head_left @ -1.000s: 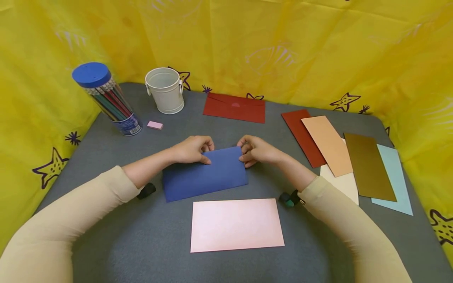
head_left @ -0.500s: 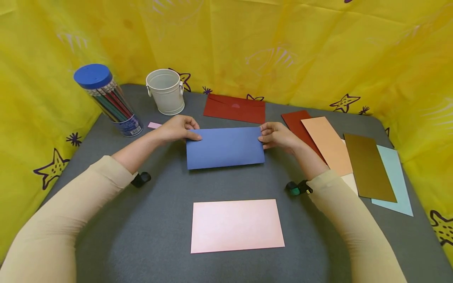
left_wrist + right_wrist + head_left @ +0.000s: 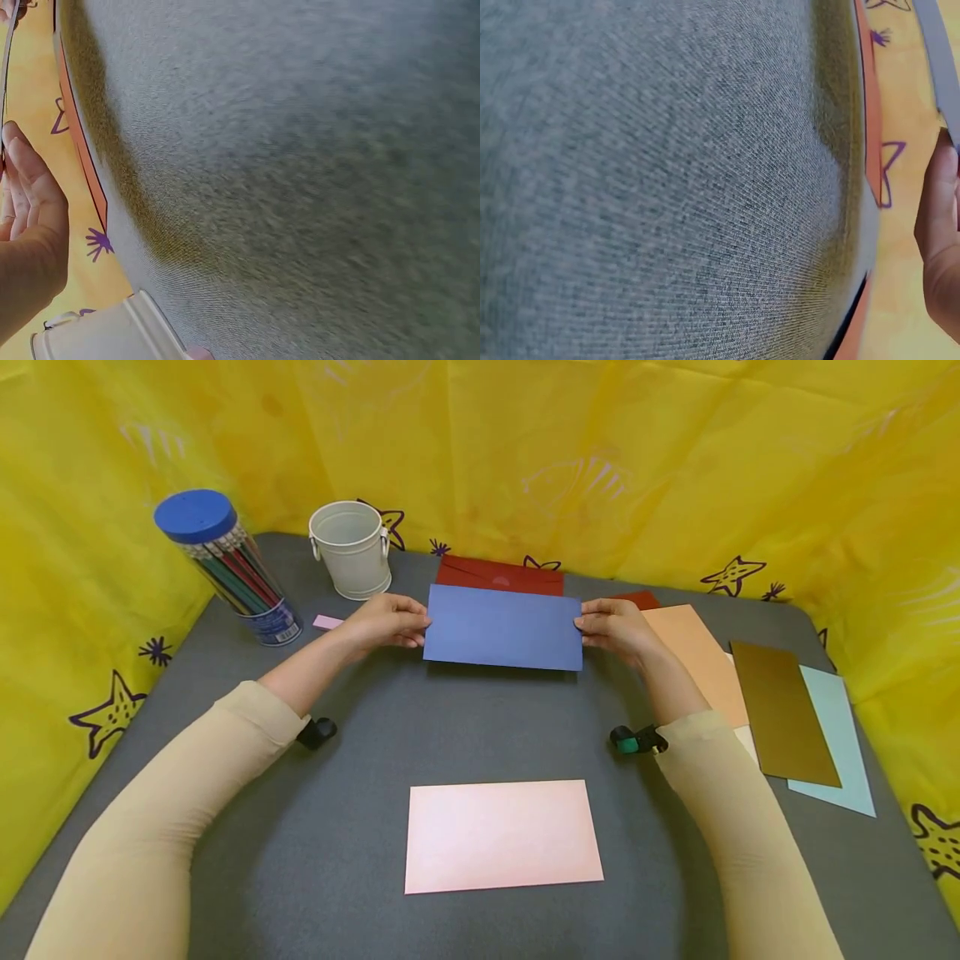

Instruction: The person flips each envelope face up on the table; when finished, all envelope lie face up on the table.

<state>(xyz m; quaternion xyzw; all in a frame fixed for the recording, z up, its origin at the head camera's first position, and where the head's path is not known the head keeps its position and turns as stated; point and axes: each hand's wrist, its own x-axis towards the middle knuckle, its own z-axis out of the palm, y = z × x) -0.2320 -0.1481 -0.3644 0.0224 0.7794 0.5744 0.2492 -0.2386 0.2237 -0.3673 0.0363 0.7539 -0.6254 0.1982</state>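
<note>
above the table (image 3: 510, 727): blue envelope (image 3: 502, 628)
left grip (image 3: 386, 622): pinches left edge
right grip (image 3: 621, 628): pinches right edge
envelope: probably light, bendable; hold by short edges

left hand (image 3: 390, 622) + right hand (image 3: 618, 627) pinch blue paper (image 3: 502, 627) at ends, off table (image 3: 487, 727), partly hiding red envelope (image 3: 498, 575) | pink paper (image 3: 502, 837) flat, nearer | bucket (image 3: 352, 556) beside pencil tub (image 3: 228, 572) | gold paper (image 3: 783, 714) overlaps mint paper (image 3: 838, 727)

A blue sheet (image 3: 503, 627), a pale pink sheet (image 3: 503, 837), a red envelope (image 3: 476, 575), a peach sheet (image 3: 703, 660), an olive-brown sheet (image 3: 786, 715) and a light blue sheet (image 3: 838, 727) show against a grey surface (image 3: 337, 860) and a yellow cloth (image 3: 480, 452) patterned with purple-outlined stars (image 3: 111, 714).
</note>
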